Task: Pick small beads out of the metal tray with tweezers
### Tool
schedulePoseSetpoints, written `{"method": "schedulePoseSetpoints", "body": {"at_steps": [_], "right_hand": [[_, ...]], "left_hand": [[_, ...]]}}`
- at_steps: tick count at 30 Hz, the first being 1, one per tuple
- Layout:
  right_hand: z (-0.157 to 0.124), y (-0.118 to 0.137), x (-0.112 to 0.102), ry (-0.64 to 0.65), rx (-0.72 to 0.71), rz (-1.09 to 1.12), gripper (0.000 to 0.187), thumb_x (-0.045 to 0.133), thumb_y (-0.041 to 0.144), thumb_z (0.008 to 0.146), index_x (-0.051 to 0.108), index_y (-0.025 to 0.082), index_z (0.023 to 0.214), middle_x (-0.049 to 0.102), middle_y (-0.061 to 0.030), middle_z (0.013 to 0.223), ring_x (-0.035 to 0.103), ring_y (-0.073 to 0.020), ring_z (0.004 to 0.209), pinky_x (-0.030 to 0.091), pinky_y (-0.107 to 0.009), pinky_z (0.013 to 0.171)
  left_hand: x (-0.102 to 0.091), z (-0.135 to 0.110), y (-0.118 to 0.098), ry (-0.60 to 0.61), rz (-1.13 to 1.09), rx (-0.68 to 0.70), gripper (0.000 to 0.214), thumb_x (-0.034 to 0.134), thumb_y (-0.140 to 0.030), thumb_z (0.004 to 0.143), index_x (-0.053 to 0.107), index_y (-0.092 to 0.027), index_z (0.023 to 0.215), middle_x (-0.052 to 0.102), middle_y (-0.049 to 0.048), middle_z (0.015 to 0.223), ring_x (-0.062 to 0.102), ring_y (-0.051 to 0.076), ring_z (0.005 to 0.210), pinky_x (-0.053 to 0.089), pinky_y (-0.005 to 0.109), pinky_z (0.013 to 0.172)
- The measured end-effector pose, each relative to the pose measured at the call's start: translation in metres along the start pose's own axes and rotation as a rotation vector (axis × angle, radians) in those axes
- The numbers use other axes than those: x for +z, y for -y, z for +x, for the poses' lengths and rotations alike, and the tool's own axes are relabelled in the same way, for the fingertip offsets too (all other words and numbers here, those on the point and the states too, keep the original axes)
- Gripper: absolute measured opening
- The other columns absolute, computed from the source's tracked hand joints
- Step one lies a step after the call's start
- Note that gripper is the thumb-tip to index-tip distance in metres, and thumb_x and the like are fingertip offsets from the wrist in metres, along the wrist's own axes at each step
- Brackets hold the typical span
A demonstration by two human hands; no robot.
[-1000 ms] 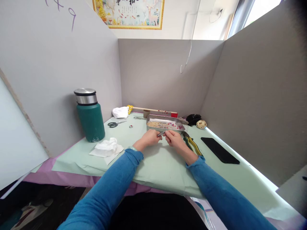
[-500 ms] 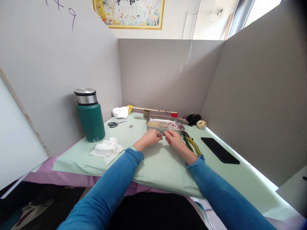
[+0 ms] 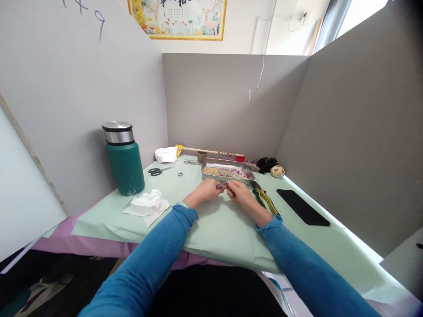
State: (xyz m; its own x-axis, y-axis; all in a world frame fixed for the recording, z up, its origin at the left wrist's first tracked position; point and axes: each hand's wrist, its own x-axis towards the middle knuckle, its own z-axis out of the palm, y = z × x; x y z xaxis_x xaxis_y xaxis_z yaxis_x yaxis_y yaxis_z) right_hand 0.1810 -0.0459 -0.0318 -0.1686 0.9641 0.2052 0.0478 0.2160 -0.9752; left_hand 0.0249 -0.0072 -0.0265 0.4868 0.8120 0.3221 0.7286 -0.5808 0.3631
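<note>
My left hand and my right hand meet just in front of a shallow metal tray. A short, slim grey piece bridges the gap between them; its kind is too small to make out. My left fingers are closed on one end of it, and my right fingertips pinch its other end or something tiny there. Inside the tray lie many small tan, pale and red beads. Yellow-and-green handled pliers rest beside my right wrist.
A green bottle and crumpled tissue stand left. Scissors and a small round beaded piece lie farther in. Behind the tray are a brown cup and a wooden stick. A black phone-like slab lies right.
My right hand has shifted very slightly and its fingers have curled a little, showing more of the grey piece. My left hand stays almost in place.
</note>
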Motion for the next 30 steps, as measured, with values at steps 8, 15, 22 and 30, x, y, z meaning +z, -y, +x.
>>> {"method": "schedulePoseSetpoints", "body": {"at_steps": [8, 15, 22, 30], "right_hand": [[-0.0001, -0.0016, -0.0009, 0.022, -0.004, -0.055, 0.036, 0.054, 0.051, 0.079, 0.048, 0.018, 0.066, 0.039, 0.0053, 0.051, 0.025, -0.0052, 0.040, 0.016, -0.022, 0.039], [0.0002, -0.0023, -0.0007, 0.008, -0.022, -0.119, 0.036, 0.053, 0.049, 0.080, 0.044, 0.019, 0.062, 0.038, 0.0053, 0.050, 0.027, -0.0058, 0.040, 0.018, -0.022, 0.039], [-0.0014, 0.0003, 0.0003, 0.001, -0.031, -0.109, 0.035, 0.053, 0.051, 0.079, 0.048, 0.019, 0.065, 0.039, 0.0053, 0.050, 0.026, -0.0062, 0.040, 0.019, -0.023, 0.039], [0.0003, 0.0015, 0.0007, -0.049, -0.021, -0.051, 0.034, 0.053, 0.050, 0.078, 0.054, 0.017, 0.072, 0.039, 0.0060, 0.050, 0.025, -0.0056, 0.040, 0.017, -0.022, 0.038]], "left_hand": [[-0.0008, -0.0003, -0.0021, 0.013, -0.006, 0.012, 0.044, 0.041, -0.046, 0.085, 0.065, -0.014, 0.066, 0.058, 0.0043, 0.058, 0.040, 0.012, 0.051, 0.028, 0.026, 0.054], [-0.0024, -0.0004, -0.0028, 0.030, -0.010, 0.012, 0.039, 0.043, -0.043, 0.084, 0.067, -0.015, 0.069, 0.061, 0.0043, 0.062, 0.043, 0.012, 0.054, 0.030, 0.025, 0.054], [-0.0024, -0.0004, -0.0041, 0.008, 0.017, -0.020, 0.042, 0.044, -0.046, 0.085, 0.066, -0.014, 0.068, 0.063, 0.0053, 0.063, 0.048, 0.013, 0.056, 0.033, 0.025, 0.056], [-0.0024, -0.0004, -0.0030, 0.013, 0.026, -0.035, 0.036, 0.046, -0.040, 0.083, 0.068, -0.015, 0.071, 0.064, 0.0067, 0.066, 0.053, 0.015, 0.062, 0.037, 0.025, 0.060]]}}
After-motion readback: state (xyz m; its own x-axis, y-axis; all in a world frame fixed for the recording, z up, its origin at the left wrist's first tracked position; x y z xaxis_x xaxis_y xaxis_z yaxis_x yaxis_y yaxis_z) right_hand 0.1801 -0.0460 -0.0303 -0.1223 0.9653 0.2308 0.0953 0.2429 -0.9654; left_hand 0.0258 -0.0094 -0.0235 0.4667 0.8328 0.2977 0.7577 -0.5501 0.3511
